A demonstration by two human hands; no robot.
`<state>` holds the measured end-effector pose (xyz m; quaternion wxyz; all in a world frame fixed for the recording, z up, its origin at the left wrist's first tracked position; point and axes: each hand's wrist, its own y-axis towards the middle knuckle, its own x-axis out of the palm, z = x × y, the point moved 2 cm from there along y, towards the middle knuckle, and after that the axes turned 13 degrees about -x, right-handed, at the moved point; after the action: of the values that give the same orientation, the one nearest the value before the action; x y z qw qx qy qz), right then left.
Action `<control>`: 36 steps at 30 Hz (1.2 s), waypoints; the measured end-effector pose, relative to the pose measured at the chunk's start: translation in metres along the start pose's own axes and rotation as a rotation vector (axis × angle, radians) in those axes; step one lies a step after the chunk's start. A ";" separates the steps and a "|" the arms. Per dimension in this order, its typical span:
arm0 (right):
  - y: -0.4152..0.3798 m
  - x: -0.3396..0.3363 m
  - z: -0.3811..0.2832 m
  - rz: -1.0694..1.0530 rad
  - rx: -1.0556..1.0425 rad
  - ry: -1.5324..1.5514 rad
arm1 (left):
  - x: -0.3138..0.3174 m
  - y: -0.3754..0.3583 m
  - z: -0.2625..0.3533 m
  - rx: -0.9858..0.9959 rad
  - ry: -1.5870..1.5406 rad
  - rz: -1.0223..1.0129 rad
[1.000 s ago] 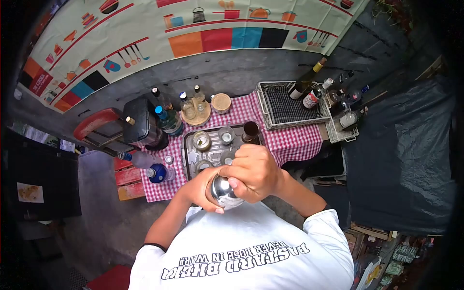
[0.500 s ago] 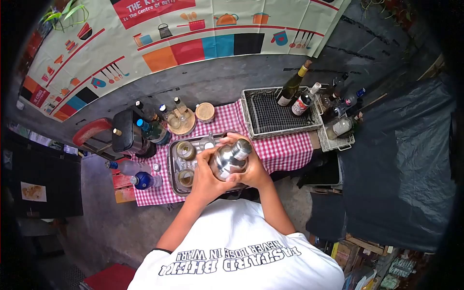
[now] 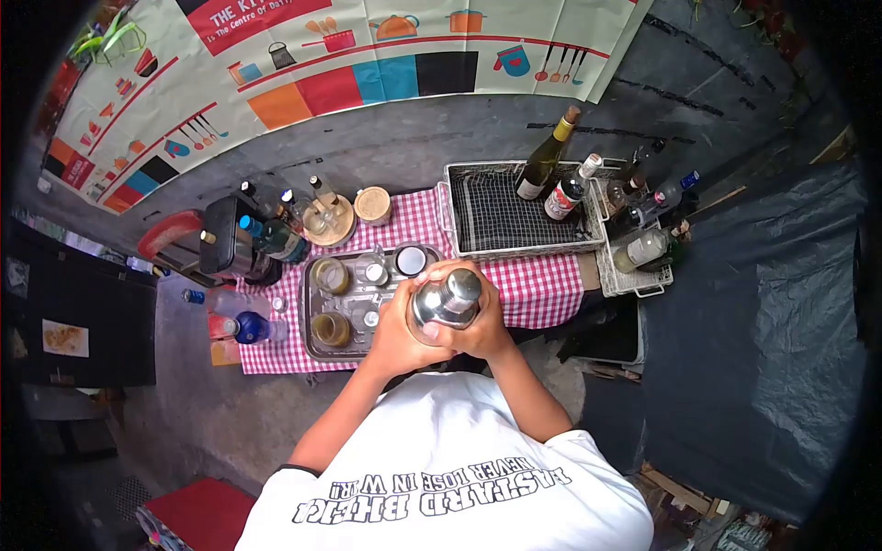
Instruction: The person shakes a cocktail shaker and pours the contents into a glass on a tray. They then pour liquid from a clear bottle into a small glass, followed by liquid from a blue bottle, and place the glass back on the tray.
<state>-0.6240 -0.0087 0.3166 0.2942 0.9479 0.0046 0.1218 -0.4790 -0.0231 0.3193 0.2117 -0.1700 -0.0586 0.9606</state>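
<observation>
A silver metal shaker (image 3: 446, 299) is held upright between both hands, above the front right part of a dark tray (image 3: 309, 338). My left hand (image 3: 401, 331) wraps round its left side, and my right hand (image 3: 485, 321) is closed round its right side. The fingertips of the two hands come close together around the metal. On the tray stand two glasses of yellowish liquid, a rear one (image 3: 330, 275) and a front one (image 3: 330, 330). Beside them are a clear glass jug (image 3: 376, 272) and a round dark-rimmed container (image 3: 411, 260).
A wire basket (image 3: 524, 248) holding two bottles stands at the back right, with more bottles (image 3: 647, 246) beyond it. At the left are a blue bottle (image 3: 250, 327), a black container (image 3: 230, 237) and a round wooden board (image 3: 333, 230). A checked cloth (image 3: 542, 289) lies underneath.
The view has shifted, so the table items appear further left. The shaker has turned more upright and sits nearer my body, and the dark-rimmed container now shows behind the hands.
</observation>
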 end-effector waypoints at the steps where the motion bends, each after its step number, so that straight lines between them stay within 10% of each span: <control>1: 0.000 -0.005 0.003 -0.008 0.005 0.000 | 0.006 0.000 -0.009 -0.003 -0.008 0.006; 3: 0.005 -0.010 0.009 -0.112 0.016 0.469 | 0.020 0.000 -0.027 -0.034 -0.616 -0.291; 13: 0.035 -0.034 -0.009 -0.095 -0.010 0.480 | 0.024 0.014 -0.012 0.206 -0.340 -0.121; 17: 0.012 -0.094 0.034 -0.105 0.000 -0.160 | 0.002 0.000 -0.042 0.025 -0.167 -0.001; 21: -0.048 -0.140 0.100 -0.067 0.481 -0.594 | -0.010 -0.026 -0.080 -0.074 -0.185 0.165; 36: -0.089 -0.189 0.189 -0.504 0.418 -0.896 | -0.009 -0.064 -0.084 -0.239 -0.160 0.262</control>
<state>-0.7578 -0.0556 0.0731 0.0932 0.9148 0.1296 -0.3710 -0.4175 0.0345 0.2554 0.0576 -0.1235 -0.1662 0.9766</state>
